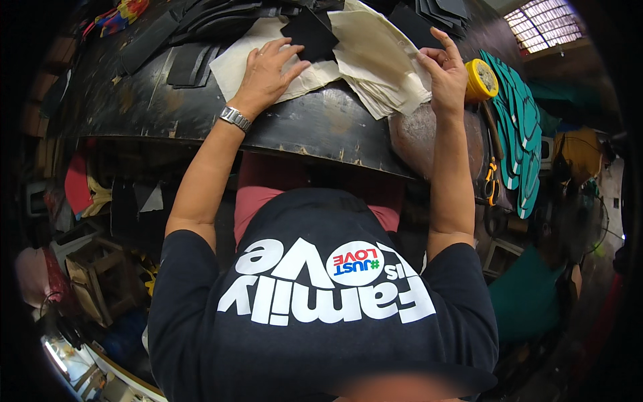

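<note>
Fingers apart, my left hand [268,72] lies over a cream fabric sheet [231,65], its fingertips at the lower edge of a black square piece [312,36]. My right hand [447,74] has its thumb and bent fingers together at the right edge of another cream fabric piece [367,41], with one finger raised. That piece slopes over a fanned stack of cream pieces [395,95]. What exactly sits between the right fingertips is partly hidden.
Black pieces [221,23] pile along the far side of the dark table [127,110]. Near my right forearm are a yellow tub [483,80], a clear plastic-wrapped bundle [418,141], orange-handled scissors [492,182] and green cut pieces [521,134]. A wooden stool [100,281] stands at lower left.
</note>
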Demonstrator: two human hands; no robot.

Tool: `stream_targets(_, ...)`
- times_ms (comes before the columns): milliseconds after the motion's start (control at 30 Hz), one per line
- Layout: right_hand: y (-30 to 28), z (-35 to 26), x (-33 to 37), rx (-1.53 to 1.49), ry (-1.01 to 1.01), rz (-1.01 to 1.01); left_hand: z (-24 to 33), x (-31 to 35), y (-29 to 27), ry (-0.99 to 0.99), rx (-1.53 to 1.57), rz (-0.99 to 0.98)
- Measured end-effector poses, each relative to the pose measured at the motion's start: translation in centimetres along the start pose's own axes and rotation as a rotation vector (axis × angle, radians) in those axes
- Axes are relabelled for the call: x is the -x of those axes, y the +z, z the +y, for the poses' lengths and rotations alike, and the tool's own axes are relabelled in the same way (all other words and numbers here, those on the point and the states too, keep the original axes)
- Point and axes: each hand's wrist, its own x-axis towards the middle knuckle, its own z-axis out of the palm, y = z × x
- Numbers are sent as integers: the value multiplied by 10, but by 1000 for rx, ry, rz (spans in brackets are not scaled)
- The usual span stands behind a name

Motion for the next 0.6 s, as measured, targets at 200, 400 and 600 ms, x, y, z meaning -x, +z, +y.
stream_targets(200,-4,0,-4,-176,72,-93,37,-39,6,94,315,364)
stream_targets(400,-5,-6,-9,-325,155,-83,32,-104,33,-137,1080,238)
stream_targets(600,-4,-18,20,307,-130,-92,35,-122,47,-194,980,276)
